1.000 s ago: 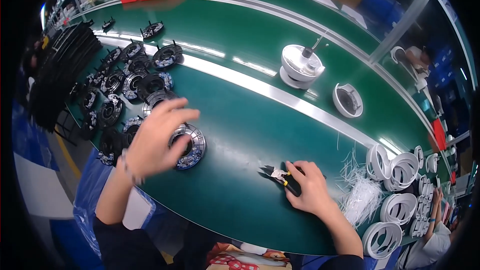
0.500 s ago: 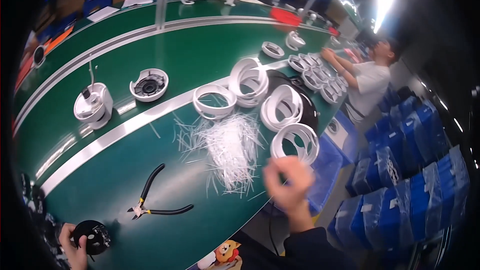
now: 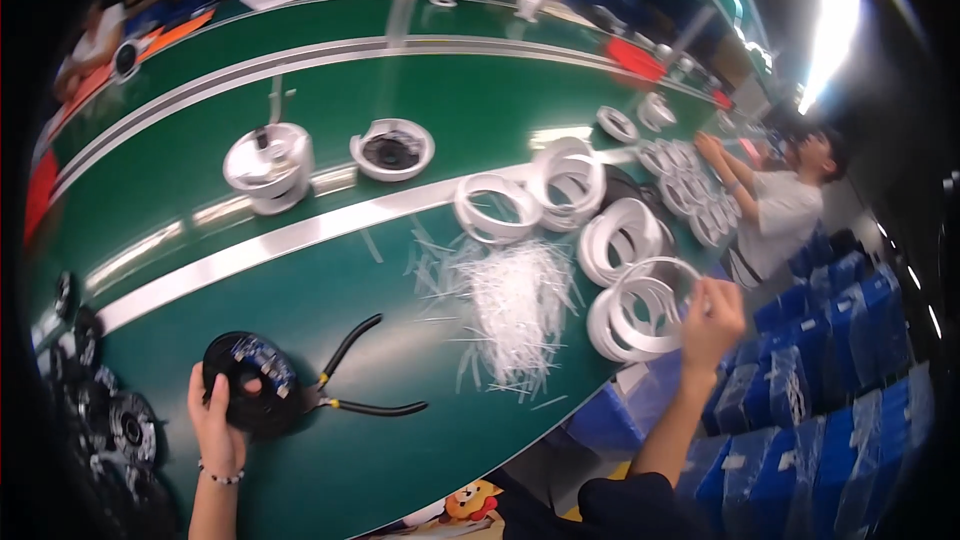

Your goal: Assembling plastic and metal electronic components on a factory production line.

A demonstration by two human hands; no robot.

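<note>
My left hand (image 3: 212, 422) grips a round black housing (image 3: 238, 402) at its left edge; a blue circuit board (image 3: 262, 358) shows on its upper side. Beside the housing lie diagonal cutters (image 3: 376, 408) with black handles, spread apart. My right hand (image 3: 716, 325) is closed in a pinch on the edge of a thin white plastic ring (image 3: 662, 261). That ring is tilted up over a stack of white rings (image 3: 608, 325). More white rings (image 3: 492, 230) stand in stacks farther back, behind a pile of thin white plastic strips (image 3: 520, 310).
Black round parts (image 3: 132, 425) crowd the left edge. On the green belt (image 3: 340, 230) are a white camera body (image 3: 268, 170) and a white bowl-shaped cover (image 3: 392, 152). Blue bins (image 3: 800, 380) stand at the right. A co-worker (image 3: 785, 205) handles white covers (image 3: 690, 180).
The black housing in my left hand has come up and inward, beside the cutters. My right hand, blurred near the ring stack before, now pinches a raised ring. The whole view has shifted.
</note>
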